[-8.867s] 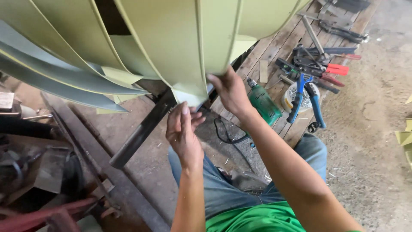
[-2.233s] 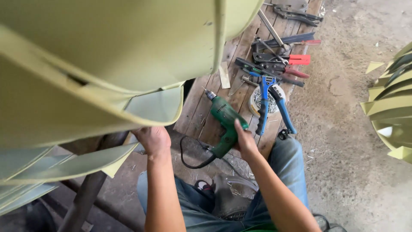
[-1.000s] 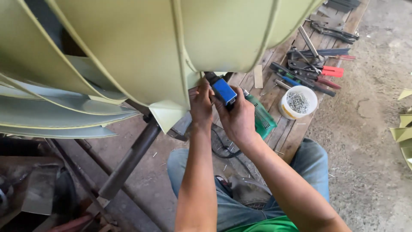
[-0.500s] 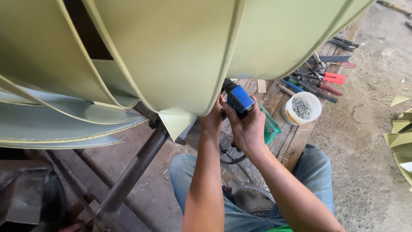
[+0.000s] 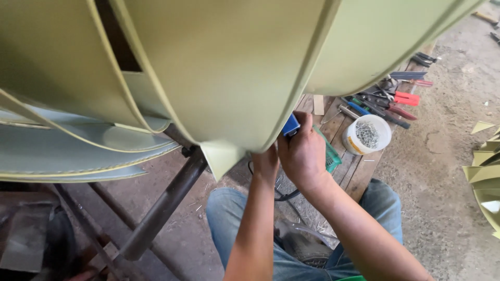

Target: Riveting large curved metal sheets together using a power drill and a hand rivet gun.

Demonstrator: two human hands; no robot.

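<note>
A: Status on the hands?

B: Right hand is wrapped tight around a blue-capped tool, only the blue end shows at 11 o'clock of the knuckles. Tool tip is pressed up under the lower edge of the pale green curved blade; the rest of it is hidden behind the hand and blade.

A: Left?

B: Left hand is up against the underside of the same blade, just beside the right hand at its 9 o'clock. Fingers are hidden behind the blade edge, so can't tell if it's gripping or just bracing.

A: Blade geometry?

B: Large sheet-metal blade fills the top of the view, with a folded triangular tab hanging at its bottom corner, at 9 o'clock of the left hand. More blades stack at the left, at 9 o'clock of the frame.

A: What's under it?

B: Dark steel bar runs diagonally from the tab toward 7 o'clock. Green drill body lies on the wooden tabletop just behind the right hand, at 3 o'clock of it, partly covered.

A: Other kit?

B: White tub of small fasteners on the tabletop at 2 o'clock of the right hand. Beyond it, a row of pliers and cutters with red and blue handles. Person sits in blue jeans at 6 o'clock; sandy floor at the right.
</note>
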